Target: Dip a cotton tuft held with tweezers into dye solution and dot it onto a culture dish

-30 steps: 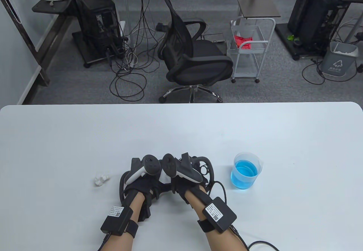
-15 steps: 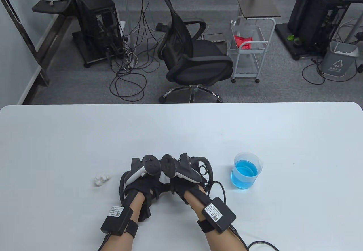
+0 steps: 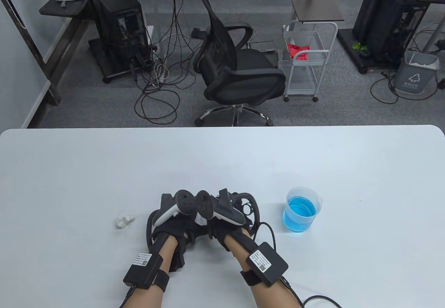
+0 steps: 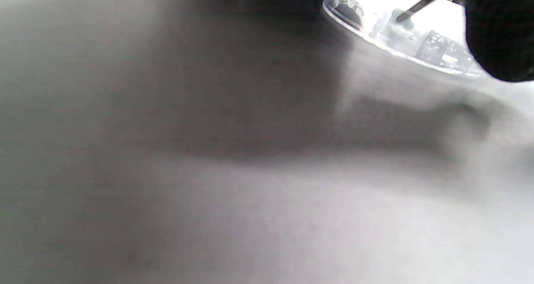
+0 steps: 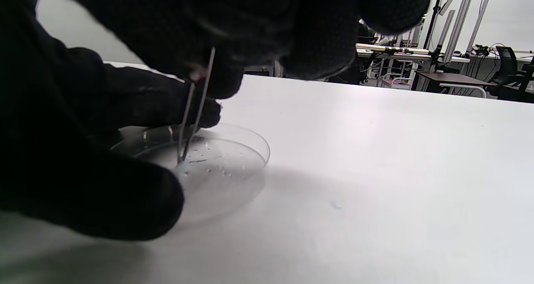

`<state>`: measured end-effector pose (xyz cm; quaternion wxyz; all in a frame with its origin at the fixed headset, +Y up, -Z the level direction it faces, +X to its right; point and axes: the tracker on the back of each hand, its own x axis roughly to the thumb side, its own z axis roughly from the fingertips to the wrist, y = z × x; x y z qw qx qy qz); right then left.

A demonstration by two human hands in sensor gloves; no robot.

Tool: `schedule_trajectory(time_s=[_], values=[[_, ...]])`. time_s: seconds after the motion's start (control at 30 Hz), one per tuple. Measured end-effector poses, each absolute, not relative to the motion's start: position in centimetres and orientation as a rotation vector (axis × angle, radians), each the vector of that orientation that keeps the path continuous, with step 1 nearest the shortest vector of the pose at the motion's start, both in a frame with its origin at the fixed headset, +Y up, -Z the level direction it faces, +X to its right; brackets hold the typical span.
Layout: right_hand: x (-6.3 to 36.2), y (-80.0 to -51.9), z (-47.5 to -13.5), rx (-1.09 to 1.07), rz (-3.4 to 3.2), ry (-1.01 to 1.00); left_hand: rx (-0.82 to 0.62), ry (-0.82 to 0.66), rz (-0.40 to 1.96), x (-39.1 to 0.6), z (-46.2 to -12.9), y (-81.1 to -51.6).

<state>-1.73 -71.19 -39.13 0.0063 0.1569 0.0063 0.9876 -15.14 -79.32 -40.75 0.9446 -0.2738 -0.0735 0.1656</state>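
Note:
My right hand (image 3: 226,229) grips metal tweezers (image 5: 196,104) and holds them tips-down in a clear culture dish (image 5: 246,144). The tips press a small pale cotton tuft (image 4: 396,22) against the dish floor, where several small droplets lie. My left hand (image 3: 174,229) is beside the right one, and its fingers (image 5: 167,104) touch the dish's far rim. In the table view both hands and their trackers hide the dish and tweezers. A clear beaker of blue dye (image 3: 301,210) stands on the table to the right of my right hand.
A small clump of white cotton (image 3: 123,220) lies on the table left of my left hand. One stray droplet (image 5: 336,204) sits on the table right of the dish. An office chair (image 3: 236,68) stands beyond the table's far edge.
My right hand and its tracker have shifted slightly left, closer to the left hand. The left hand, beaker and cotton clump have not moved.

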Motion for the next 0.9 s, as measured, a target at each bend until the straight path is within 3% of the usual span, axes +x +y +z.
schedule_trajectory(time_s=[0.9], values=[[-2.12, -71.42, -39.02, 0.521, 3.08, -0.009, -0.559, -0.149, 0.337, -15.11, -40.76, -79.32]])
